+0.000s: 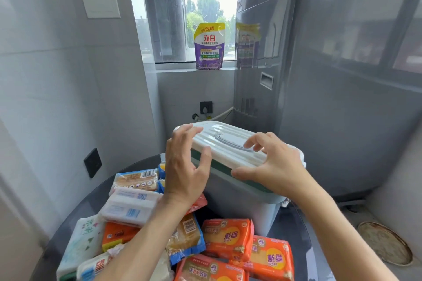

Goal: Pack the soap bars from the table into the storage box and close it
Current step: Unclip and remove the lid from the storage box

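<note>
Presently, on the round dark table (68, 219), items are listed from left to right.

Soap bars (131, 207): a loose heap of wrapped bars, white and blue at the left, orange at the front and right, none yet packed. Some are overlapped by the forearms; a wrapper could be swept off the table edge if an arm is drawn back carelessly.

Left hand (182, 166): fingers spread and slightly curved at the left end of the lid (228, 141), fingertips over its top, thumb by its edge. Firm contact cannot be told; nothing is clasped.

Storage box (242, 198): pale body, ribbed white lid seated on top, standing behind the heap. If the lid is raised unevenly it could jam or the light box could be tipped toward the soaps.

Right hand (276, 166): fingers arched over the lid's right end, thumb laid against the near rim; no closed hold is seen, so a slip is judged possible.
</note>
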Demonstrator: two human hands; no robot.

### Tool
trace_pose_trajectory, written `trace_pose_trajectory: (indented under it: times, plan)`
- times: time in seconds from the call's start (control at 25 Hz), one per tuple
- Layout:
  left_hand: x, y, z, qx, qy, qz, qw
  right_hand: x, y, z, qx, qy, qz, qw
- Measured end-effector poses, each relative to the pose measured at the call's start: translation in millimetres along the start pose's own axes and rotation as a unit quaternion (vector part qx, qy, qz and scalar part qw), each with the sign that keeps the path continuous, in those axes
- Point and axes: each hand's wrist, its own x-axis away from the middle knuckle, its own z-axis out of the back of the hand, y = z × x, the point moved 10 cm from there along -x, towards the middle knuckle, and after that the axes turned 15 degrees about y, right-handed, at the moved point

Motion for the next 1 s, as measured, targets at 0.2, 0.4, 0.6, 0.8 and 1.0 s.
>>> trace_pose_trajectory:
  times: [0.2, 0.4, 0.6, 0.8, 1.0]
  plan:
    - [18, 7, -18, -0.006, -0.148, -0.087, 0.985, 1, 9, 11, 0.053, 0.032, 0.027, 0.998]
    - [32, -17, -40, -0.113, -0.355, -0.126, 0.919, 14, 6, 3, 0.143, 0.041, 0.070, 0.986]
    - [47, -3, -43, -0.203, -0.292, -0.237, 0.904, 11, 4, 4, 0.213, 0.016, 0.042, 0.976]
    - [58, -7, -37, -0.187, -0.333, -0.246, 0.891, 28, -37, -6, 0.184, 0.043, 0.129, 0.974]
    - [70, -2, -38, -0.254, -0.295, -0.244, 0.888, 42, -49, -16, 0.233, 0.072, 0.143, 0.959]
